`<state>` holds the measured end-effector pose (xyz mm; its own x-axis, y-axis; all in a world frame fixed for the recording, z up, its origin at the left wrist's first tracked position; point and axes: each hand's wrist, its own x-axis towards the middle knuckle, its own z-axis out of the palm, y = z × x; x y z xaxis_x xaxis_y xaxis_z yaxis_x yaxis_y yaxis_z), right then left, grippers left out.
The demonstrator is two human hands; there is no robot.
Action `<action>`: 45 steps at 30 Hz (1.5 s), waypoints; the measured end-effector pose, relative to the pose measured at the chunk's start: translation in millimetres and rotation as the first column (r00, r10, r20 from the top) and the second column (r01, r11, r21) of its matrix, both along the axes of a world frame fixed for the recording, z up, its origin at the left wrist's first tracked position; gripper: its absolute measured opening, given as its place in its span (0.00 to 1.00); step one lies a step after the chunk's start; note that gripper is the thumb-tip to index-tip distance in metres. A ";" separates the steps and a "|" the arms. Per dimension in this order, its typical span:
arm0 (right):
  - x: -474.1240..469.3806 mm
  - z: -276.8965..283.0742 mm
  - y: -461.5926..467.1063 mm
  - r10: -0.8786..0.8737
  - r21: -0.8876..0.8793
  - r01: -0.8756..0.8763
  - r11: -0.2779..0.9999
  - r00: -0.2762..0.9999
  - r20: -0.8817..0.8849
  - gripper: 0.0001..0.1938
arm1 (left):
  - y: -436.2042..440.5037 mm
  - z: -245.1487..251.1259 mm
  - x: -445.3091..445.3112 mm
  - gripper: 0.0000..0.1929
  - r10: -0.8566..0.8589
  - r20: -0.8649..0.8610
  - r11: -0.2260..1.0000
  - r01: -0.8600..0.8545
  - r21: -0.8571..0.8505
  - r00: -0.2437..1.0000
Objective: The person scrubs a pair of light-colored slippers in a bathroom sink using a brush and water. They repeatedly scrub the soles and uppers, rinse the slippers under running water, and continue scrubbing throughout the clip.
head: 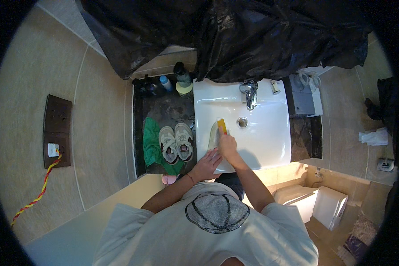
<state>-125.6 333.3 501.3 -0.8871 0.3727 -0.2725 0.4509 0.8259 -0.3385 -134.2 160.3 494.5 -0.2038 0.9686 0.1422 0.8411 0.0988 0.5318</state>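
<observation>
My right hand [227,145] is closed around a yellow-backed brush [222,125], whose bristle side faces left against a pale, elongated piece that looks like a shoe insole [212,137]. The piece lies in the left part of a white ceramic washbasin [269,146]. At its near end, my left hand [206,165] holds it down, with the fingertips close to my right hand; the fingers hide that end. A pair of light sneakers [175,141] with dark red parts stands on the dark counter to the left. Beside them lies a green cloth [151,143].
Behind the drain [242,122] rises a chrome faucet [251,94]. Pump bottles [183,78] and a blue-capped bottle [165,83] stand at the counter's back left. Black plastic sheeting [246,43] hangs above the basin. A grey box [299,96] sits right; a toilet [306,199] is lower right.
</observation>
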 end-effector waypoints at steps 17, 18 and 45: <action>27.7 -1.6 -18.5 0.103 -0.106 -0.095 0.990 0.992 0.070 0.36 | -1.4 -3.1 -3.2 0.42 -0.015 -0.012 0.995 0.013 -0.096 1.000; 31.4 7.4 -27.0 0.138 -0.108 -0.128 0.986 0.987 0.086 0.34 | -4.2 -7.8 -2.5 0.42 0.001 -0.005 0.998 -0.001 -0.065 1.000; 46.0 24.6 -26.7 -0.041 -0.140 0.057 0.989 0.993 0.115 0.36 | -8.2 -6.9 0.7 0.39 0.002 -0.039 0.997 -0.005 -0.071 0.999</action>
